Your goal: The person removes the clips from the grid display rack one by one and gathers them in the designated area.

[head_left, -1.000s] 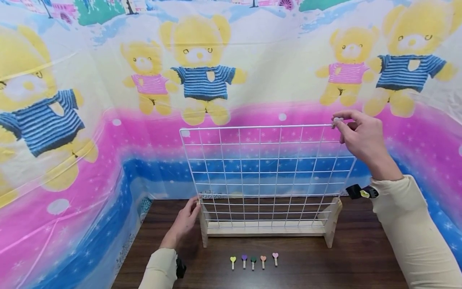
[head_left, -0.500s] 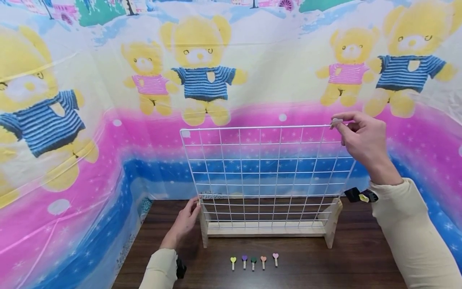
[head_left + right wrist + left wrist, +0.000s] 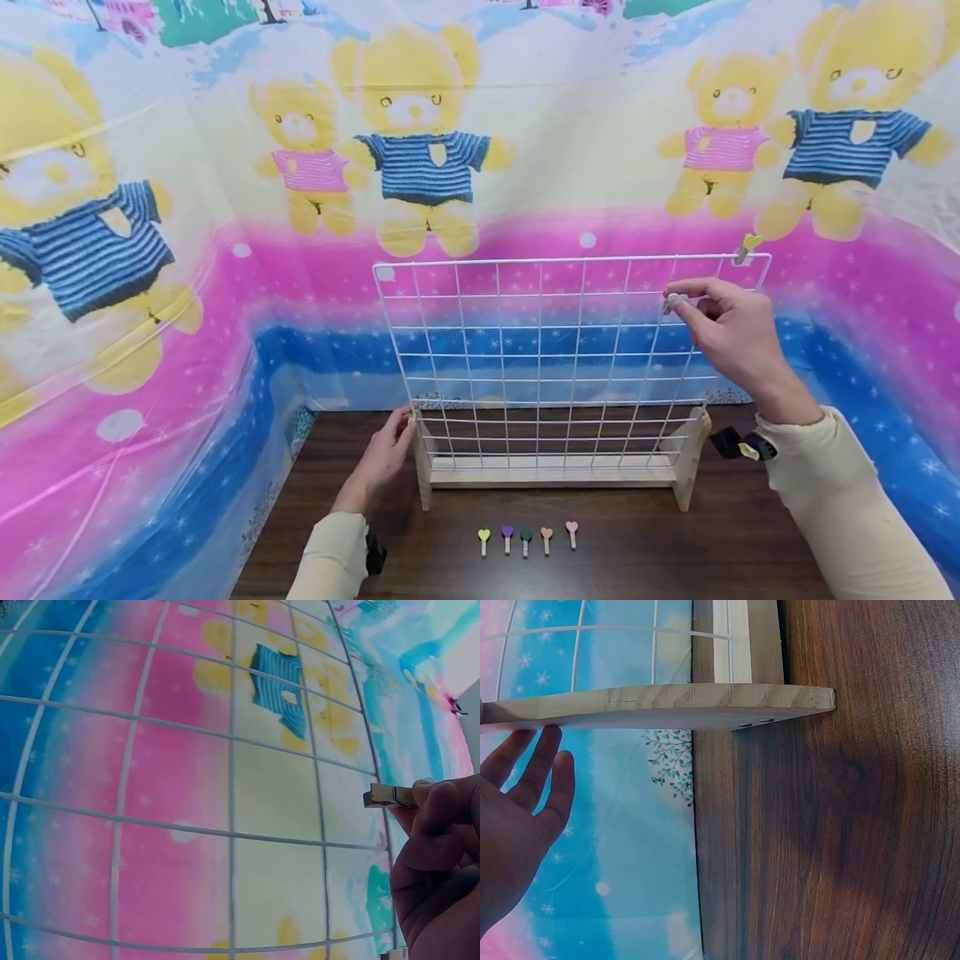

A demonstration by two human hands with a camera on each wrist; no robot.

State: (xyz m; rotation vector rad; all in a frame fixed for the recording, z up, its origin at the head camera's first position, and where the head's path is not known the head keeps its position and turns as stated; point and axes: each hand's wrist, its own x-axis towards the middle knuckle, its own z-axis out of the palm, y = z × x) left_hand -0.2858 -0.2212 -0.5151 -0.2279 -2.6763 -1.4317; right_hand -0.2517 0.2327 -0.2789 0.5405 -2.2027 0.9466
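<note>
In the head view, my right hand [image 3: 731, 329] pinches a small wooden clothespin [image 3: 386, 796] between thumb and fingertips. Its jaw end points left, in front of the upper right of the white wire grid [image 3: 577, 327]. The fingers partly cover the pin's pale top. Another clothespin with a yellow heart [image 3: 752, 242] stands on the grid's top wire near the right corner. My left hand [image 3: 386, 457] rests its fingertips against the left wooden upright [image 3: 705, 696] of the grid's stand. In the left wrist view the fingers look fairly straight; the thumb is mostly out of sight.
Several heart-topped clothespins lie in a row on the dark wooden table [image 3: 637, 550], among them a yellow one [image 3: 483, 540] and a pink one [image 3: 572, 534]. The stand has a wooden crossbar [image 3: 555, 477] and right upright [image 3: 693, 458]. A bear-printed cloth [image 3: 570, 150] hangs behind.
My right hand has moved down and slightly left from the grid's top wire, still pinching the clothespin. The yellow heart clothespin on the top wire has come into view. The left hand stays put.
</note>
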